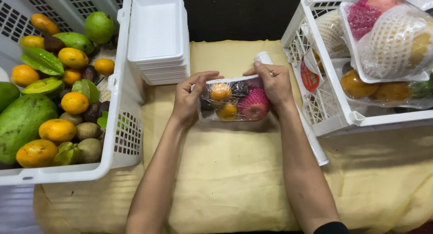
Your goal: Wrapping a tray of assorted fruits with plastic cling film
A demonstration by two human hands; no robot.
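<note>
Both my hands hold a white foam tray of fruit (232, 101) covered in clear film, tilted up over the yellow cloth (225, 171). Inside it are two small oranges, a dark fruit and a red apple in a pink foam net. My left hand (191, 96) grips the tray's left end, fingers on the film. At the right end, my right hand (275, 83) presses on the top edge. A white roll of cling film (311, 141) lies under my right forearm, one end showing above my fingers.
A white crate (122, 125) at left holds loose oranges, mangoes, green leaves and brown fruits. A stack of empty white foam trays (158, 40) stands beside it. At right, another white crate (333, 112) holds wrapped fruit trays.
</note>
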